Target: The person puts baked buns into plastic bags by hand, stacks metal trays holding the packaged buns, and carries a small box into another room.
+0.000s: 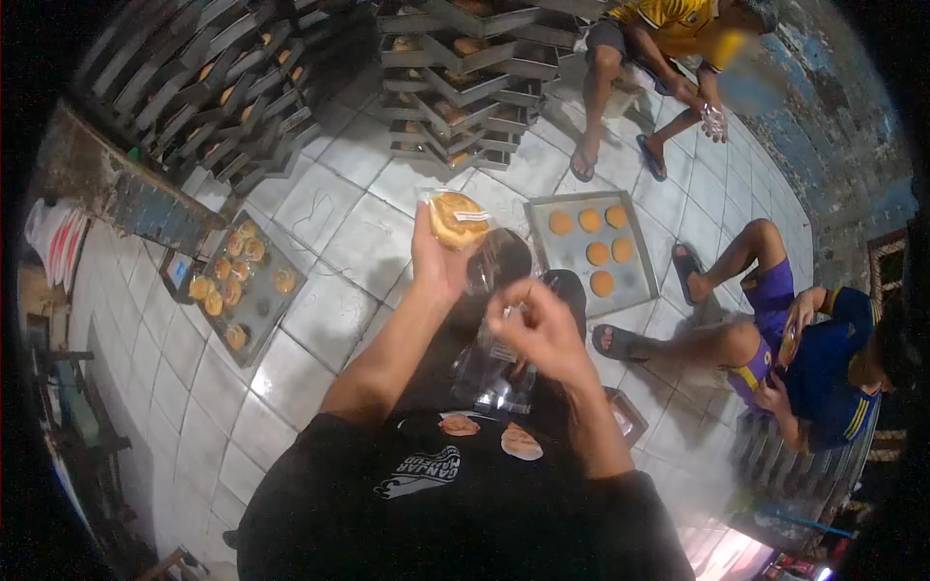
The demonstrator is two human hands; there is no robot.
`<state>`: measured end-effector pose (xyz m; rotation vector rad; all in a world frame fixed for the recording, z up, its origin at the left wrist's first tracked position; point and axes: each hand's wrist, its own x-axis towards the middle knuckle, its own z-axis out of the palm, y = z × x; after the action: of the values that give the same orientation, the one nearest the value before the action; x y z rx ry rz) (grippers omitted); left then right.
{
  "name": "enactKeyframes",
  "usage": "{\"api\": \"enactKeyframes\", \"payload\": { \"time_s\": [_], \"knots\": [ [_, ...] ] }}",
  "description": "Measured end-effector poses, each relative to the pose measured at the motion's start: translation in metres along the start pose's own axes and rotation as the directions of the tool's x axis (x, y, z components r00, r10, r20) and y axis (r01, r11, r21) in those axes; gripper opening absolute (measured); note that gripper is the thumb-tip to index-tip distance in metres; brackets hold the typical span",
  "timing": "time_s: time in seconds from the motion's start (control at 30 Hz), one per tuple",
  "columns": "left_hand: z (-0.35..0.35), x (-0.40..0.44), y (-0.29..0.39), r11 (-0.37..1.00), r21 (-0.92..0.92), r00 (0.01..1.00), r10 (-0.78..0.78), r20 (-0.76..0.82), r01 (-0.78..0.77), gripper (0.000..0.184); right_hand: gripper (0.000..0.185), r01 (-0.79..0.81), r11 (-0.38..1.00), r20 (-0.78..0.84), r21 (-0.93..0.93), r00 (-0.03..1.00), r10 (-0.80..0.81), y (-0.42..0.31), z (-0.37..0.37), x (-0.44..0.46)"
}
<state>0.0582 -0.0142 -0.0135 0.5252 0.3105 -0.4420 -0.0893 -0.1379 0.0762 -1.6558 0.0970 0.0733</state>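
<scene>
My left hand (pixel 438 259) is closed around a round golden bun in a clear plastic wrapper (pixel 458 220), held up in front of me with a white printed strip on top. Slightly blurred, my right hand (pixel 533 324) hovers over my lap with its fingers curled together. Whatever may be between those fingers is too small to make out. Beneath it, a stack of clear plastic bags (pixel 494 378) lies on my lap.
To the right stands a metal tray (pixel 644 276) with several plain buns. Another tray (pixel 254 324) at left holds topped buns. Stacked trays (pixel 465 82) rise ahead. One person in yellow (pixel 659 19) and another in dark blue (pixel 828 373) sit at right.
</scene>
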Motion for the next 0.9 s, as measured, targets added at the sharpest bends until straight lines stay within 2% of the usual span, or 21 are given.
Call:
{"api": "enactKeyframes", "payload": {
  "time_s": [0.07,0.1,0.13,0.2,0.27,0.3,0.33,0.37,0.4,0.43,0.47,0.5,0.53,0.57,0.6,0.63,0.7,0.73,0.8,0.83,0.9],
  "knots": [
    [0.019,-0.016,-0.01,1.0,0.011,1.0,0.02,-0.019,-0.02,0.057,0.019,0.013,0.999,-0.047,-0.037,0.999,-0.014,0.016,-0.003,0.016],
    [0.042,-0.035,-0.008,0.995,0.006,0.981,-0.097,-0.167,0.099,0.056,0.018,0.071,0.992,-0.049,-0.108,0.996,-0.076,0.02,0.004,0.02],
    [0.037,-0.032,-0.013,0.995,0.009,0.98,-0.099,-0.172,0.102,0.056,0.017,0.126,0.976,-0.05,-0.179,0.989,-0.137,0.026,0.007,0.023],
    [0.017,-0.013,-0.029,0.999,0.036,1.0,-0.017,-0.017,0.018,0.056,0.016,0.194,0.949,0.029,-0.248,0.981,-0.192,0.036,-0.003,0.021],
    [0.007,-0.005,-0.027,0.997,0.077,1.0,0.026,0.006,-0.027,0.057,0.017,0.096,0.961,0.452,0.26,0.867,-0.209,0.02,-0.01,-0.001],
    [0.011,-0.005,-0.017,0.997,0.071,0.999,0.025,-0.027,-0.023,0.057,0.016,-0.159,0.912,0.661,0.378,0.736,-0.146,0.01,-0.016,-0.014],
    [0.019,-0.011,-0.005,0.998,0.064,0.998,0.021,-0.056,-0.017,0.057,0.016,-0.161,0.91,0.659,0.382,0.738,-0.146,0.013,-0.014,-0.015],
    [0.027,-0.02,0.009,0.997,0.056,0.995,-0.054,-0.081,0.059,0.057,0.015,-0.105,0.916,0.405,0.386,0.912,-0.066,0.018,-0.014,-0.013],
    [0.025,-0.024,0.01,0.996,0.058,0.995,-0.06,-0.076,0.064,0.057,0.016,-0.051,0.927,0.107,0.372,0.994,0.012,0.025,-0.013,-0.01],
    [0.019,-0.035,0.006,0.989,0.055,0.99,-0.139,0.035,0.137,0.056,0.021,0.176,0.879,-0.289,-0.443,0.9,-0.326,0.03,-0.012,0.002],
    [0.013,-0.048,0.003,0.977,0.06,0.967,-0.212,0.145,0.205,0.055,0.021,0.175,0.88,-0.291,-0.441,0.9,-0.324,0.031,-0.01,0.0],
    [0.024,-0.067,0.003,0.939,0.085,0.896,-0.345,0.28,0.334,0.054,0.022,0.333,0.715,-0.205,-0.615,0.808,-0.552,0.017,-0.008,0.003],
    [0.021,-0.073,0.0,0.909,0.119,0.877,-0.417,0.24,0.4,0.054,0.023,0.441,0.501,-0.085,-0.745,0.682,-0.726,0.01,-0.005,0.001],
    [0.008,-0.069,-0.004,0.949,0.204,0.945,-0.276,0.173,0.24,0.054,0.019,0.467,0.463,-0.018,-0.753,0.69,-0.724,0.009,-0.003,-0.004],
    [-0.002,-0.056,-0.008,0.953,0.296,0.983,-0.109,0.148,0.061,0.054,0.019,0.458,0.464,-0.027,-0.758,0.689,-0.724,0.013,-0.006,-0.001],
    [0.0,-0.047,-0.004,0.955,0.293,0.981,-0.106,0.165,0.054,0.054,0.02,0.347,0.645,-0.143,-0.681,0.8,-0.583,0.018,-0.014,0.008],
    [0.002,-0.038,0.005,0.798,0.6,0.904,-0.219,0.368,-0.051,0.051,0.022,0.027,0.912,-0.327,-0.409,0.929,-0.174,0.036,-0.026,0.025],
    [0.011,-0.048,0.0,0.791,0.611,0.943,-0.176,0.283,-0.036,0.047,0.022,0.047,0.906,-0.31,-0.42,0.931,-0.192,0.037,-0.029,0.028],
    [0.005,-0.043,-0.009,0.727,0.652,0.946,-0.011,0.324,-0.215,0.037,0.021,-0.012,0.895,-0.364,-0.447,0.916,-0.17,0.036,-0.033,0.034],
    [-0.001,-0.04,-0.011,0.727,0.65,0.944,-0.005,0.329,-0.223,0.037,0.016,0.097,0.845,-0.34,-0.526,0.886,-0.314,0.039,-0.03,0.036],
    [-0.008,-0.033,-0.019,0.541,0.733,0.909,0.19,0.371,-0.412,0.027,0.014,0.137,0.778,-0.293,-0.613,0.875,-0.385,0.039,-0.033,0.035]
  ]
}}
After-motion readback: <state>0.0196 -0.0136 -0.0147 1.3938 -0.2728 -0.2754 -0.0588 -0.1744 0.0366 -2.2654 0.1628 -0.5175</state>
